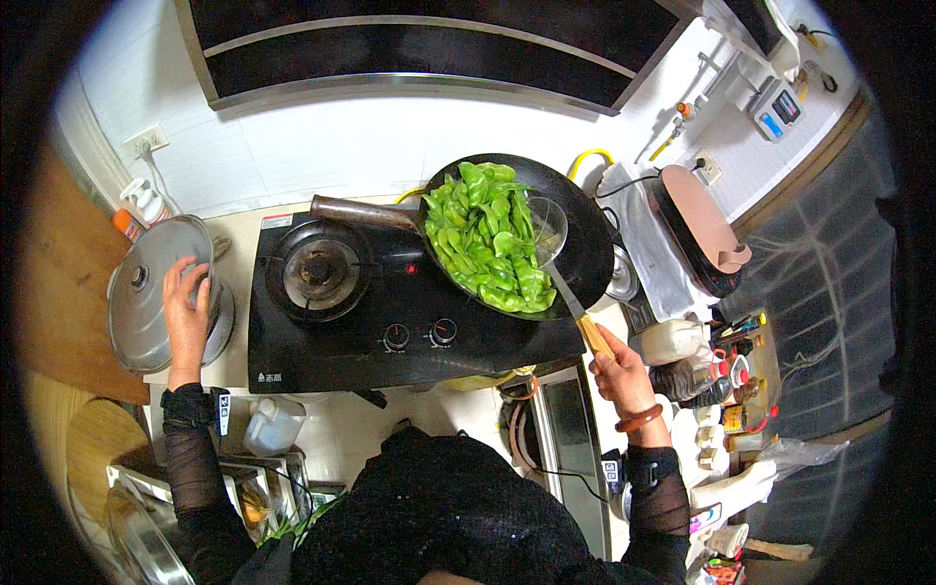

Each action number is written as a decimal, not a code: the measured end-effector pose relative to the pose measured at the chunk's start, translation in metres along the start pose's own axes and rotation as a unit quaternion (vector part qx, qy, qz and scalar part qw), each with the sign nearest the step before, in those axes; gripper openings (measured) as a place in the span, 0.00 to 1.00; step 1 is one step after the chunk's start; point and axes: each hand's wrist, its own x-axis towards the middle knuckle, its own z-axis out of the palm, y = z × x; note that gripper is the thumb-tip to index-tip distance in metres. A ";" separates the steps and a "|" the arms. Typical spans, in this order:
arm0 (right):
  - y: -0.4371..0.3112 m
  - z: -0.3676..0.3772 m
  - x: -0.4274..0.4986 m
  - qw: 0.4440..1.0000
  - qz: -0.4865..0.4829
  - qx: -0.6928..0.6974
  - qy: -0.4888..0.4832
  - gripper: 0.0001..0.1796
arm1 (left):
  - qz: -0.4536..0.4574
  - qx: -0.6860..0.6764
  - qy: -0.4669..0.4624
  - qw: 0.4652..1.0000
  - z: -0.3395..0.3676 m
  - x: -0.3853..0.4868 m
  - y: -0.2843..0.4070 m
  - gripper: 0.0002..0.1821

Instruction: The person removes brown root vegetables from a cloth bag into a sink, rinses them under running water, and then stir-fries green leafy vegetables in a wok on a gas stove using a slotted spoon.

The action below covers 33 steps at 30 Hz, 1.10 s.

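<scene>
My right hand (pixel 621 376) grips the wooden handle of a metal skimmer (pixel 567 289). The skimmer's bowl lies inside a black wok (pixel 585 241), against the right side of a heap of flat green bean pods (pixel 490 241). The wok sits over the right side of a black gas hob (pixel 329 365), its wooden handle pointing left. My left hand (pixel 186 307) is at the near right part of a lid (pixel 142 322) with a dark knob, which rests tilted over a metal pot at the far left. Its fingers are spread and bent; whether they touch the lid is unclear.
The left burner (pixel 316 270) is bare. Pump bottles (pixel 146 201) stand behind the lid. A pink electric cooker (pixel 698 219), a small metal lid (pixel 621 274) and several sauce bottles (pixel 720 376) line the right side. The range hood (pixel 417 62) spans the wall above.
</scene>
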 end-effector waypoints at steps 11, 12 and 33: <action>-0.030 0.012 -0.043 0.895 -0.228 -0.371 0.095 0.30 | 0.020 -0.059 -0.027 0.998 0.024 -0.003 0.041 0.11; -0.033 0.016 -0.045 0.886 -0.245 -0.382 0.097 0.31 | 0.024 -0.062 -0.030 0.997 0.026 -0.002 0.043 0.11; -0.015 0.057 -0.052 0.817 -0.205 -0.534 0.066 0.35 | 0.049 -0.108 -0.064 0.991 0.053 0.002 0.074 0.13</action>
